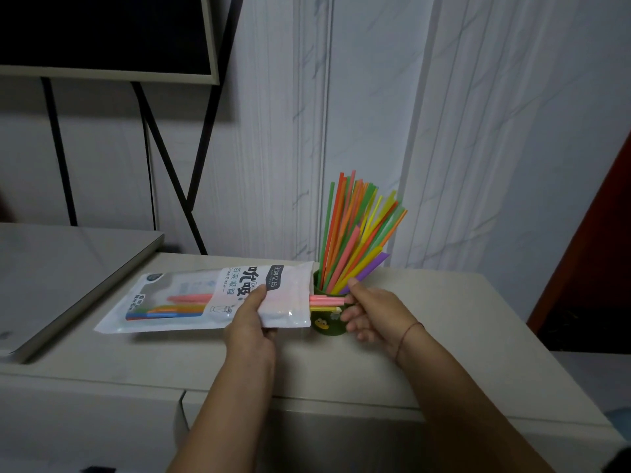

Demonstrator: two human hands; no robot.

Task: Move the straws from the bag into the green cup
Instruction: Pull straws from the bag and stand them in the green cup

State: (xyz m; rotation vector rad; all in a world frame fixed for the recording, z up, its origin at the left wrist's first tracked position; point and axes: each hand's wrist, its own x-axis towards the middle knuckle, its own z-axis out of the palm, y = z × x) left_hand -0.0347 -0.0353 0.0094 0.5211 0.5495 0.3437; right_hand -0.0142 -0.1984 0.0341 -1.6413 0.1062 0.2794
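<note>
Straws (326,301) are poking from the bag (191,298) into the right hand (374,317)'s pinching fingers (355,287) while the left hand (251,324) is gripping the bag.

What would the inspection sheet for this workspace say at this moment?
Surface: beige cabinet top.
Job's things: bag with a few straws inside; pink and yellow straws stick out of its mouth; green cup upright, holding many fanned straws.
Clutter: grey flat slab at left.
Grippers: left hand holds the bag near its mouth; right hand pinches the pink and yellow straws.
Cables: one thin dark cable down the wall.
Surroundings: white marbled wall, dark screen on black stand, reddish door.
</note>
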